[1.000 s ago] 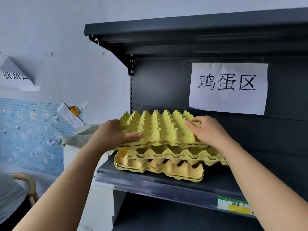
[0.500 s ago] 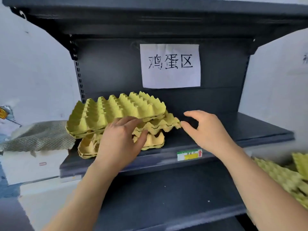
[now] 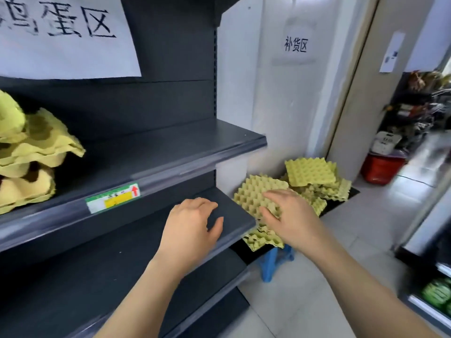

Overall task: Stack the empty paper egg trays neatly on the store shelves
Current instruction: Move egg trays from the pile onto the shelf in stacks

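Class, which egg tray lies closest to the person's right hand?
The front tray of the side pile, beneath the right hand; the rear tray and shelf stack lie farther.

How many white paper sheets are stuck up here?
3: the big sign on the shelf's back panel, the wall sign, the small notice beside the door frame. Others may lie outside view.

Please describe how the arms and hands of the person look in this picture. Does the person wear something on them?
The left hand and the right hand are bare, with no glove, ring or watch visible. The left forearm and the right forearm are also uncovered down to the picture's lower edge. No sleeve, bracelet or marking shows on them.
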`<state>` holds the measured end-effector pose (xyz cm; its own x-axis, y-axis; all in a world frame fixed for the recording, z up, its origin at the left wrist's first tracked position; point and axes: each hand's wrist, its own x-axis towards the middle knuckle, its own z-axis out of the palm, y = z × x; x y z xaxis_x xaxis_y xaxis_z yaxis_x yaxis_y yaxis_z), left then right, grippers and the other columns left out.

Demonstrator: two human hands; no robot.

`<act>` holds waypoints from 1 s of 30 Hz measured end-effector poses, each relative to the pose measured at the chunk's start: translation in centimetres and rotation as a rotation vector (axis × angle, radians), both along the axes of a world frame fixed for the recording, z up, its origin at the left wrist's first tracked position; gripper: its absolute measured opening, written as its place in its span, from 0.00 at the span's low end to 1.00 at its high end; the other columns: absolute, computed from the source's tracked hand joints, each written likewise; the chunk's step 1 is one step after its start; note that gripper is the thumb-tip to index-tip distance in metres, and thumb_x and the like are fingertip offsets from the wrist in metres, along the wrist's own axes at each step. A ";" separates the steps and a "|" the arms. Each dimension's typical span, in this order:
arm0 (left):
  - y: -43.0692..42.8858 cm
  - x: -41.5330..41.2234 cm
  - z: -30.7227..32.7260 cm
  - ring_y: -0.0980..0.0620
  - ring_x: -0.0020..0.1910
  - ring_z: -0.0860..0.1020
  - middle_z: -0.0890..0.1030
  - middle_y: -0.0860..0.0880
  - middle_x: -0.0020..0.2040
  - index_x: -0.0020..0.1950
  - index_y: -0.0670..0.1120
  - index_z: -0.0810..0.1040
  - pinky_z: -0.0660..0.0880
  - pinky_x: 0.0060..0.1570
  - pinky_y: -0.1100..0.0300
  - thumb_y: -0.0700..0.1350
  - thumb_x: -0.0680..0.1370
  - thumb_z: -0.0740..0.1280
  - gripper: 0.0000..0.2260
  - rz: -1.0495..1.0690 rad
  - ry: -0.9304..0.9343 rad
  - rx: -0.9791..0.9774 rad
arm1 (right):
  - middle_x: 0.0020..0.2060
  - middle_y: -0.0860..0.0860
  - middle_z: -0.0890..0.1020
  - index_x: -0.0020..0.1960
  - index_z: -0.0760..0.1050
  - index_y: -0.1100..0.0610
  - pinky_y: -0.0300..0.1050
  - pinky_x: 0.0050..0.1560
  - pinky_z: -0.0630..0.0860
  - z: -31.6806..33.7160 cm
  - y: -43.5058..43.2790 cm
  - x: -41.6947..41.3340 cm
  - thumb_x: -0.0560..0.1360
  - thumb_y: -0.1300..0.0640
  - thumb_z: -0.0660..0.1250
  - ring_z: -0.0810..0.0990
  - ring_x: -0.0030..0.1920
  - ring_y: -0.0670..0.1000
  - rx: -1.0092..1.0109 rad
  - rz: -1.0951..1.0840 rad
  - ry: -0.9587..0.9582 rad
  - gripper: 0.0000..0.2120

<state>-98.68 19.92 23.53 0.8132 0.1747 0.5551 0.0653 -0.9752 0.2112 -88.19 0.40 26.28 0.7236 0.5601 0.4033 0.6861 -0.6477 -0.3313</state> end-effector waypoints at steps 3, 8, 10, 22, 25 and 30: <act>-4.7 5.6 -1.8 0.45 0.41 0.82 0.84 0.49 0.45 0.49 0.44 0.84 0.80 0.41 0.52 0.53 0.72 0.65 0.16 -0.066 0.005 -0.019 | 0.54 0.53 0.82 0.59 0.79 0.59 0.53 0.54 0.77 -2.0 -5.2 4.1 0.76 0.52 0.67 0.78 0.56 0.56 -0.043 -0.068 0.026 0.15; -11.7 14.3 -4.0 0.46 0.37 0.82 0.84 0.49 0.41 0.46 0.44 0.85 0.79 0.36 0.53 0.51 0.69 0.69 0.13 -0.146 0.063 -0.041 | 0.56 0.53 0.80 0.59 0.79 0.58 0.51 0.55 0.76 -4.5 -12.3 10.9 0.76 0.52 0.65 0.77 0.58 0.54 -0.114 -0.170 0.088 0.15; -13.7 17.7 -5.0 0.46 0.35 0.82 0.84 0.49 0.39 0.45 0.44 0.85 0.79 0.35 0.54 0.50 0.67 0.70 0.13 -0.164 0.095 -0.032 | 0.56 0.53 0.80 0.60 0.78 0.58 0.51 0.55 0.75 -5.2 -14.6 13.8 0.77 0.52 0.64 0.77 0.58 0.54 -0.120 -0.204 0.111 0.15; -18.8 39.1 -10.4 0.45 0.47 0.81 0.83 0.50 0.48 0.53 0.47 0.83 0.78 0.46 0.51 0.52 0.74 0.71 0.12 -0.186 0.314 -0.088 | 0.59 0.52 0.78 0.62 0.75 0.57 0.47 0.58 0.72 -9.6 -21.3 33.3 0.79 0.51 0.59 0.74 0.60 0.52 -0.222 -0.368 0.231 0.16; -19.2 45.7 -10.5 0.46 0.52 0.79 0.82 0.50 0.52 0.57 0.47 0.81 0.76 0.50 0.51 0.54 0.77 0.67 0.14 -0.203 0.337 -0.106 | 0.60 0.51 0.78 0.63 0.74 0.56 0.46 0.58 0.71 -9.7 -21.6 39.4 0.79 0.51 0.59 0.73 0.61 0.53 -0.214 -0.386 0.244 0.16; -19.9 56.2 -10.5 0.50 0.57 0.77 0.79 0.52 0.59 0.66 0.51 0.76 0.73 0.54 0.56 0.56 0.79 0.63 0.18 -0.200 0.378 -0.115 | 0.59 0.51 0.78 0.61 0.75 0.57 0.46 0.56 0.70 -9.9 -22.2 48.8 0.79 0.51 0.60 0.73 0.60 0.52 -0.206 -0.419 0.279 0.15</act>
